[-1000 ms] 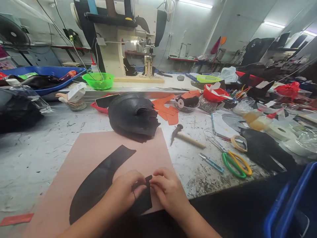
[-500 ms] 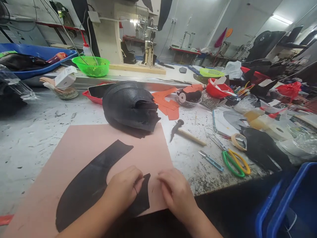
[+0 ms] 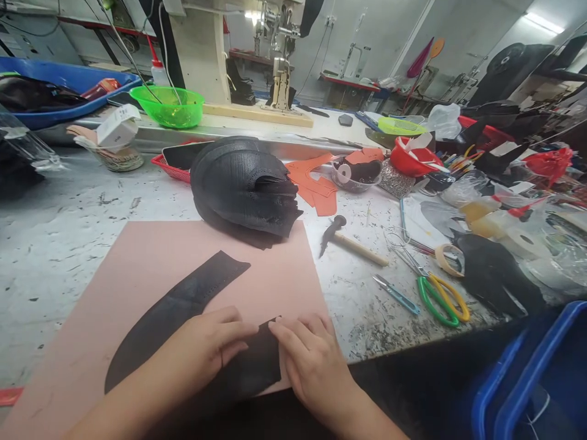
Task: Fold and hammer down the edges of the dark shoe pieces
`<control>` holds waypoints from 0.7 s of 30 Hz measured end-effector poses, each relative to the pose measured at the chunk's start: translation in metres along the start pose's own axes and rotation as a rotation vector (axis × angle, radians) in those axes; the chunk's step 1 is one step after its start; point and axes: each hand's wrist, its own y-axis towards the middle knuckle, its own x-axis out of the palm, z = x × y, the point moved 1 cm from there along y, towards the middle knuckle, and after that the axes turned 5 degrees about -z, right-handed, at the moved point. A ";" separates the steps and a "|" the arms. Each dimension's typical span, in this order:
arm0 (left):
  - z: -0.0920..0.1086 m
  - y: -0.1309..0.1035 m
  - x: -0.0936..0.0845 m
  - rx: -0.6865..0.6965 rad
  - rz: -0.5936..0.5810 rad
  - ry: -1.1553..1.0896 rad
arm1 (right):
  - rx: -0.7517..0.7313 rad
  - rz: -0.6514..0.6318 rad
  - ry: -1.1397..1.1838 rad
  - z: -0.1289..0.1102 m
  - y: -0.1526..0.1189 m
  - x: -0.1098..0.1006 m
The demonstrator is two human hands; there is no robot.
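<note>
- The curved, flat black piece (image 3: 169, 311) lies on the pink rectangular sheet (image 3: 151, 250), from lower left to bottom centre of the frame.
- The left hand (image 3: 211, 342), bottom centre, touches its upper edge, with a narrow gap between thumb and forefinger.
- The right hand (image 3: 316, 360) rests fingertips at its right-hand corner; whether they pinch it, I cannot tell.
- Right of centre lies a wooden-handled hammer (image 3: 355, 244), near light-blue metal snips (image 3: 397, 295).

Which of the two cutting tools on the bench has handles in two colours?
The large scissors: one handle is green, the other yellow. The small snips, just left of them, have a light blue body.
</note>
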 end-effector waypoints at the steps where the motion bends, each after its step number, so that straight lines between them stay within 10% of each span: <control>1: -0.002 -0.003 0.001 -0.011 0.006 0.019 | 0.000 -0.022 -0.008 0.000 0.000 0.000; 10: 0.010 0.006 0.007 -0.029 0.059 0.292 | -0.014 -0.268 -0.022 -0.003 0.013 -0.010; 21: 0.027 0.030 0.016 -0.367 -0.002 0.033 | 0.575 -0.301 -0.444 0.174 0.095 -0.044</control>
